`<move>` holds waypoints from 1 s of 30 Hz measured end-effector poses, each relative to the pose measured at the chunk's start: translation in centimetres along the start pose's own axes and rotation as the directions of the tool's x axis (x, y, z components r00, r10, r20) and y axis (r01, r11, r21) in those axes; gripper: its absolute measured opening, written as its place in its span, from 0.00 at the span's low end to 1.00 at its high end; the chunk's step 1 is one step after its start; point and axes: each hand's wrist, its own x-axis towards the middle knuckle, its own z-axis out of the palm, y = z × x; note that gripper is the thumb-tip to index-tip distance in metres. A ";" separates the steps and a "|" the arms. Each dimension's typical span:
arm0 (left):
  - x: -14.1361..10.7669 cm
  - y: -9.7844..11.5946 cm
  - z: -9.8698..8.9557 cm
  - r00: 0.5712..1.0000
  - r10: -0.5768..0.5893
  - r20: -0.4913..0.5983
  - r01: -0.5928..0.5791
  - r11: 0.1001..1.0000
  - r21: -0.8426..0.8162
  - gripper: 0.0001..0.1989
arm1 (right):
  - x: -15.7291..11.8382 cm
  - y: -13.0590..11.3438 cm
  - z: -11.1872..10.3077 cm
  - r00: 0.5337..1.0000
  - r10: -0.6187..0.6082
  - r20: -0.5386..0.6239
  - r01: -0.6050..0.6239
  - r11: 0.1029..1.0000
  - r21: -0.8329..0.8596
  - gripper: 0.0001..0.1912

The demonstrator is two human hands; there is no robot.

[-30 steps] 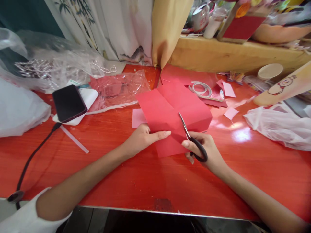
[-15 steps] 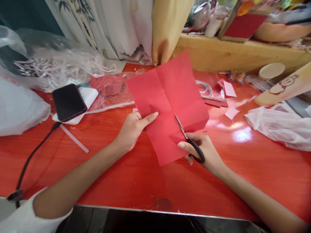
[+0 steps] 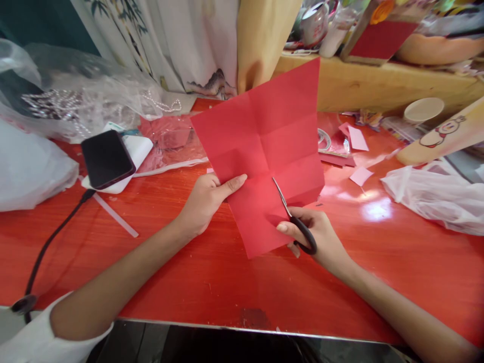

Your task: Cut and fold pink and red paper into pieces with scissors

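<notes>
A creased sheet of red paper (image 3: 289,128) is held up above the red table, its top corner tilted to the right. My left hand (image 3: 212,199) pinches its left edge, the thumb lying on the front face and the fingers hidden behind. In my right hand (image 3: 319,234) is a pair of scissors (image 3: 302,232) with black handles. Their narrow metal blades point up and left over the lower part of the paper and look nearly closed. Fingertips of my right hand show below the paper's lower edge.
A black phone (image 3: 108,159) lies on a white device (image 3: 141,151) with a black cable (image 3: 45,252) at left. Behind are clear plastic bags (image 3: 109,96) with beads. Pink paper scraps (image 3: 360,175), a tape roll (image 3: 323,140) and a white plastic bag (image 3: 438,196) lie at right.
The upper right part of the paper has unfolded outward, its top corner swinging up and to the right. Both hands and the scissors have stayed almost in place.
</notes>
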 end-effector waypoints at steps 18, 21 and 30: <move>0.0 -0.3 -0.1 0.999 -0.020 0.049 0.020 1.000 0.005 0.13 | 0.0 -0.2 -0.1 1.000 0.002 -0.014 -0.002 1.000 0.007 0.15; 0.0 -0.4 -0.3 0.998 -0.015 0.062 0.015 1.000 -0.008 0.11 | 0.0 -0.2 -0.1 1.000 0.011 -0.014 -0.010 1.000 0.008 0.15; -0.2 -0.5 0.1 0.998 -0.059 0.035 0.060 0.998 -0.024 0.11 | 0.1 0.0 0.0 1.000 0.000 -0.017 0.001 1.000 0.017 0.15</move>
